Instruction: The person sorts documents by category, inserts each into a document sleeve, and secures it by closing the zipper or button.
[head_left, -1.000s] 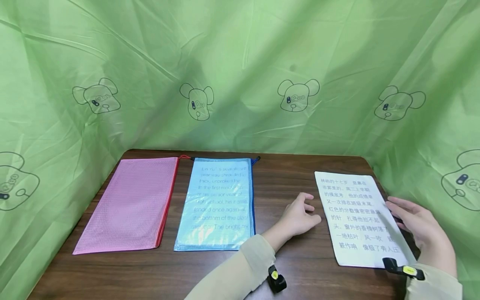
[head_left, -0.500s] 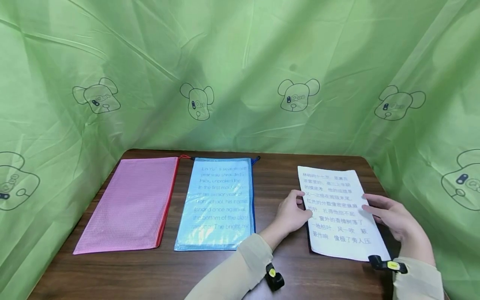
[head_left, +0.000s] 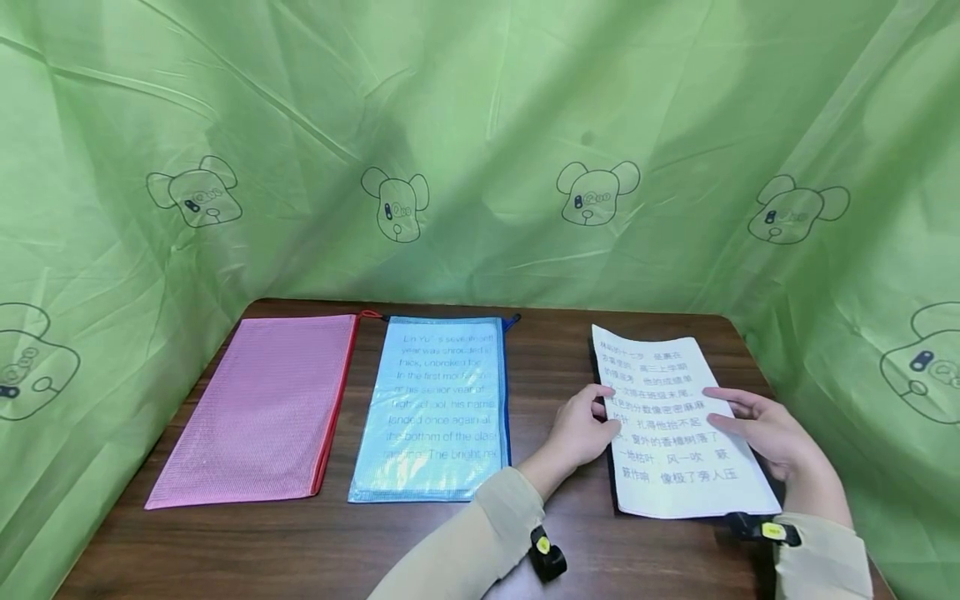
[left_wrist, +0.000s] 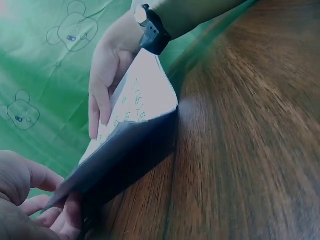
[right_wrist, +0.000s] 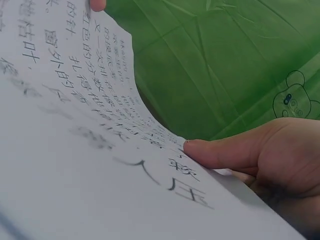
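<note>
The paper (head_left: 667, 454) is at the lower right of the frame, one person's hand at each side. The left hand (head_left: 581, 429) has a grip that pinches the left edge, and the right hand (head_left: 772, 433) pinches the right edge, thumb on top. Holding both sides probably keeps such floppy paper from sagging. It is thin, white and smooth, with a wavy top edge, and its words face up. The left wrist view shows it tilted over the table (head_left: 300, 550); I cannot tell if its low end touches the wood.

The blue bag (head_left: 435, 408), in the lower middle, is shiny, and words seem to show through it. The pink bag (head_left: 258, 408), at lower left, has a fine net look and lies flat. Behind hangs thin, creased green cloth (head_left: 495, 100).
</note>
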